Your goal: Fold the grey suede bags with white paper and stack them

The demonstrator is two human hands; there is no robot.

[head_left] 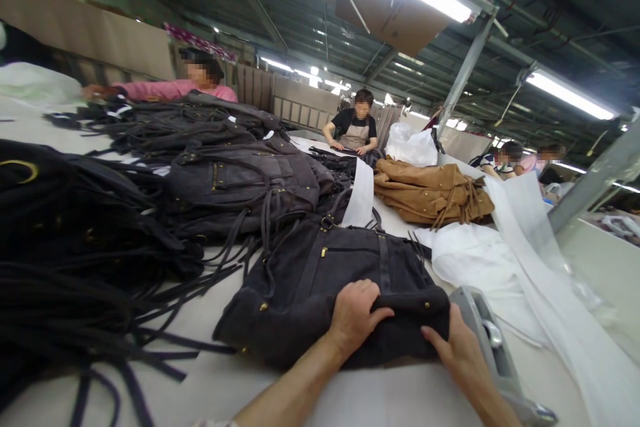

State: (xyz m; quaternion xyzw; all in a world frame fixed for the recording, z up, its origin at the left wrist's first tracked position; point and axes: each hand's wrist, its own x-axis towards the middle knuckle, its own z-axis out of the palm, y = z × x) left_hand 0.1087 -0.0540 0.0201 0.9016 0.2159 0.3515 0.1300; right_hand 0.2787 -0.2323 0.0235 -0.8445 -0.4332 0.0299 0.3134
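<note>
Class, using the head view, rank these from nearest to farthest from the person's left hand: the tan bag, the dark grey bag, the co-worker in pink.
1. Dark grey bag: under the left hand.
2. Tan bag: right, mid-table.
3. Co-worker in pink: far left.

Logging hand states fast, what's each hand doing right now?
Left hand: closed on the near edge of the dark grey bag.
Right hand: gripping the same bag's edge.
</note>
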